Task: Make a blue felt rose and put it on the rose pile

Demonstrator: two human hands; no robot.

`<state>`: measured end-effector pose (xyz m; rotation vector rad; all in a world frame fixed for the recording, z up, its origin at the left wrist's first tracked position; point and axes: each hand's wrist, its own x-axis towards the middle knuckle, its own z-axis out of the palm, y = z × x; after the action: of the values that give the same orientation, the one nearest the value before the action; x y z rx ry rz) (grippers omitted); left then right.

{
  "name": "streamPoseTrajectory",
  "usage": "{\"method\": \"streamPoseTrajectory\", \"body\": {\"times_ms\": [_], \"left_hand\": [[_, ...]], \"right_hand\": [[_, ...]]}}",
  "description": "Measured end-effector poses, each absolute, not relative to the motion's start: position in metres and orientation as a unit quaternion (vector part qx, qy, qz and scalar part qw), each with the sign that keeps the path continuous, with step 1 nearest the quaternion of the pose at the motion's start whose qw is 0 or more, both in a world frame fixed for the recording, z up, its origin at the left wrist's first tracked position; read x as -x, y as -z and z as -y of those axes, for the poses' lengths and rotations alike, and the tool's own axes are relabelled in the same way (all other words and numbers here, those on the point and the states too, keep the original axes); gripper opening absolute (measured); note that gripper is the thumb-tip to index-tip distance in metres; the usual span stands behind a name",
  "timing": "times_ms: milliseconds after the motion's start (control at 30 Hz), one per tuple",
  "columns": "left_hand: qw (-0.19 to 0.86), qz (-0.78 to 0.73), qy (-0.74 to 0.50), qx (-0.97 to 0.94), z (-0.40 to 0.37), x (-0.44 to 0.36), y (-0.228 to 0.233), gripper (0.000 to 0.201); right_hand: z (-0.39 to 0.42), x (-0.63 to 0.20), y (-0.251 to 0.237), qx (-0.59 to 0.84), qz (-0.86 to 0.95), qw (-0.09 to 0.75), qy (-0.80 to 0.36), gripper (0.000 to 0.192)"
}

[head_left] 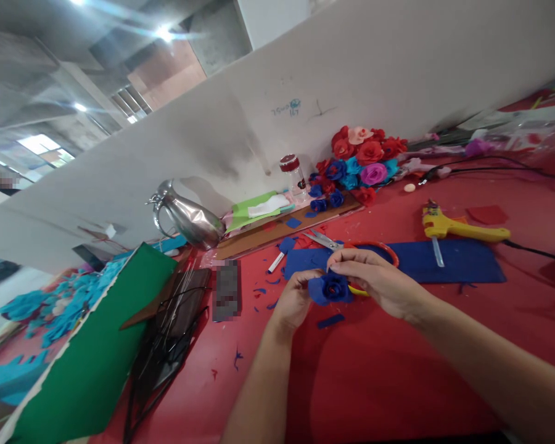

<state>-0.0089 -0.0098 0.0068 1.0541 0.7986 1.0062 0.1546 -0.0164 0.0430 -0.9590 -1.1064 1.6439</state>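
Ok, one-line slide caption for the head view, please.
Left hand and right hand hold a blue craft rose over a red table, with scissors and a yellow hot-glue gun nearby.

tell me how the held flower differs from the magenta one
The held flower is dark blue; the magenta flower is a bright pinkish purple. The held flower is between the left hand and right hand; the magenta flower sits in the pile. Both have layered petals.
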Motion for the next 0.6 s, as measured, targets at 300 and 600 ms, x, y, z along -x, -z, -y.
{"method": "streamPoseTrajectory", "body": {"times_ms": [300, 600], "left_hand": [[0.679, -0.34, -0.435, -0.484, 0.013, 0.008, -0.013, 0.039], [0.601, -0.378, -0.539, -0.453, 0.001, 0.008, 0.004, 0.031]], "right_hand": [[0.017, -0.15, -0.045, 0.401, 0.52, 0.432, -0.618, 0.039], [0.008, -0.154, -0.039, 0.447, 0.395, 0.592, -0.542, 0.034]]}}
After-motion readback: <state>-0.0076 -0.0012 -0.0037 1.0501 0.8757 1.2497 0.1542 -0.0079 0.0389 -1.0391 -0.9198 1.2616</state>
